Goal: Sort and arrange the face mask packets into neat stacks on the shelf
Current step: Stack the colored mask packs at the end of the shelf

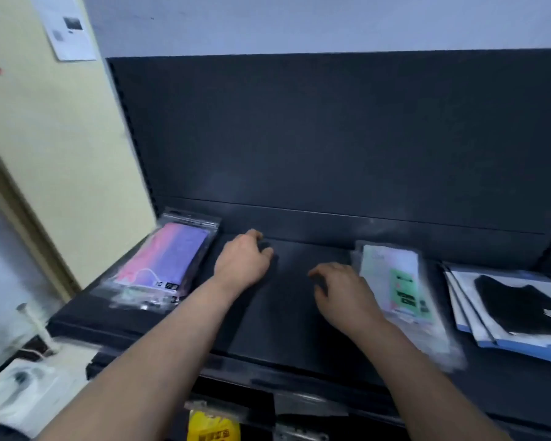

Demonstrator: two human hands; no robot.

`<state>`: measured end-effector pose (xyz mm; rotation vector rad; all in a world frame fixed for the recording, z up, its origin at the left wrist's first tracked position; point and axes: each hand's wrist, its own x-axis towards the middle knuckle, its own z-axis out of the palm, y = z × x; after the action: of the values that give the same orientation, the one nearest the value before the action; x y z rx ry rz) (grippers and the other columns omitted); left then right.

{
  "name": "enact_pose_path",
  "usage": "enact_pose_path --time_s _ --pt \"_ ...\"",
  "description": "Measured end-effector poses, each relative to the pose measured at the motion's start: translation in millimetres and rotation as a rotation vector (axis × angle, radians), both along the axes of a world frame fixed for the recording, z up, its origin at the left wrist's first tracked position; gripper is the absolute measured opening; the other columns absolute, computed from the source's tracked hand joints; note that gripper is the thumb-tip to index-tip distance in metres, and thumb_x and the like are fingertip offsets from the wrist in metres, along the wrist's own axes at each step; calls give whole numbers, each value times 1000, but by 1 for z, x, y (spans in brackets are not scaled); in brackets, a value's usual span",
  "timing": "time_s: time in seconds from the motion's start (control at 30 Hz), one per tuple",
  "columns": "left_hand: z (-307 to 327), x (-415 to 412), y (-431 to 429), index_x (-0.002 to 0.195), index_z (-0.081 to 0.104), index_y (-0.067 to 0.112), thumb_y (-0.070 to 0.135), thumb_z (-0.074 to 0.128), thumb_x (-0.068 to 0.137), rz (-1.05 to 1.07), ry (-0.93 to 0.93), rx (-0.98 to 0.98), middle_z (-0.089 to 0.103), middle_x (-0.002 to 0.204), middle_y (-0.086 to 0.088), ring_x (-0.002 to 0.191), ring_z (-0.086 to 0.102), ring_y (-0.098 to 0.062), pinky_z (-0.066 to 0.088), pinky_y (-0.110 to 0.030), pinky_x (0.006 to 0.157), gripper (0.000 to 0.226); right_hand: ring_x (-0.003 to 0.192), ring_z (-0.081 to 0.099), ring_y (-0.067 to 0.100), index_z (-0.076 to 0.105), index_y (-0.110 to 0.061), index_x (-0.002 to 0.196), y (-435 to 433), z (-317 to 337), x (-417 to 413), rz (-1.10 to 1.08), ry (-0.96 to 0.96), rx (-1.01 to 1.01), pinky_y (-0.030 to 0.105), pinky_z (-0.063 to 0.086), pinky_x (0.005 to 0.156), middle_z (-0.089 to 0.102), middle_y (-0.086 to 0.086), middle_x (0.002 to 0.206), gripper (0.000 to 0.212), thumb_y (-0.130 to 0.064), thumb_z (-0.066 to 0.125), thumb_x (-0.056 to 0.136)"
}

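Note:
A flat stack of black packets [299,313] lies in the middle of the black shelf [77,316]. My left hand [242,261] rests on its far left corner, fingers bent and apart. My right hand [342,292] lies on its right side, fingers curled down, nothing lifted. Left of my left hand sits a stack of clear packets with pink and purple masks [164,261]. A stack of clear packets with white masks and green labels [398,281] lies just right of my right hand and touches its wrist. White and blue packets showing black masks [516,310] are fanned out at the far right.
The shelf's black back panel [331,138] rises behind the stacks. A cream wall [61,154] with a pinned paper [67,27] borders the left. Below the shelf edge hang a yellow packet [212,423] and white packaged items [23,386].

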<state>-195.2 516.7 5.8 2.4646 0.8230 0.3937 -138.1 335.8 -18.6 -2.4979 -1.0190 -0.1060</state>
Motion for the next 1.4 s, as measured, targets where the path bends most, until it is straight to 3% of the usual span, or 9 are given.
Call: enact_pose_path --time_s 0.2,0.33,0.43,0.6,0.67,0.77,0.97,1.2,1.4 --pt "6 -66 120 123 62 17 29 57 91 175 -66 69 64 121 -14 116 55 -35 44 -35 96 34 122 46 18 56 -26 126 119 -3 -42 118 111 4 32 40 100 53 -4 134 42 -10 47 88" --pt "3 -89 179 130 54 16 36 51 93 188 86 124 61 126 -15 113 55 -38 43 -36 96 42 118 51 21 54 -23 127 181 -3 -64 125 194 68 33 43 97 54 1 131 35 -18 47 93" --pt "-9 -92 209 142 40 18 45 46 94 112 179 18 57 134 -13 106 61 -33 50 -37 91 55 121 49 21 47 -21 133 212 -5 -75 130 248 107 31 40 98 50 4 135 38 -29 46 96" --pt "-19 -93 223 148 30 23 44 51 95 61 101 -264 47 144 -11 84 63 -19 56 -33 75 61 131 39 14 37 -23 142 234 -10 -83 142 334 148 27 33 105 33 -2 149 55 -45 50 93" --pt "-18 -89 217 147 31 24 43 52 94 68 114 -271 49 143 -12 88 66 -25 57 -37 79 60 134 35 14 36 -24 143 230 -11 -82 142 342 130 25 31 106 27 -3 152 58 -45 53 91" --pt "-16 -78 192 145 34 20 40 50 94 21 125 -263 56 133 -14 75 67 -27 55 -31 67 57 135 35 14 38 -25 142 209 -10 -76 109 355 113 26 32 105 23 -3 153 56 -41 54 90" --pt "-17 -36 98 143 34 14 39 49 94 -134 142 -215 53 137 -12 118 55 -32 46 -35 94 57 125 44 21 46 -24 135 116 -2 -51 -50 346 34 33 38 104 39 -1 142 49 -30 55 87" --pt "-24 11 -9 141 36 15 43 52 90 -251 167 -230 56 134 -9 117 56 -29 47 -34 92 60 129 39 24 47 -24 136 13 14 -27 -268 262 -134 31 37 103 46 2 140 49 -25 50 87" --pt "-26 21 -43 136 39 13 42 48 93 -267 149 -184 55 132 -13 117 55 -32 46 -37 94 53 120 51 24 50 -18 132 -26 18 -21 -234 273 -67 27 40 94 52 6 136 40 -20 43 93"
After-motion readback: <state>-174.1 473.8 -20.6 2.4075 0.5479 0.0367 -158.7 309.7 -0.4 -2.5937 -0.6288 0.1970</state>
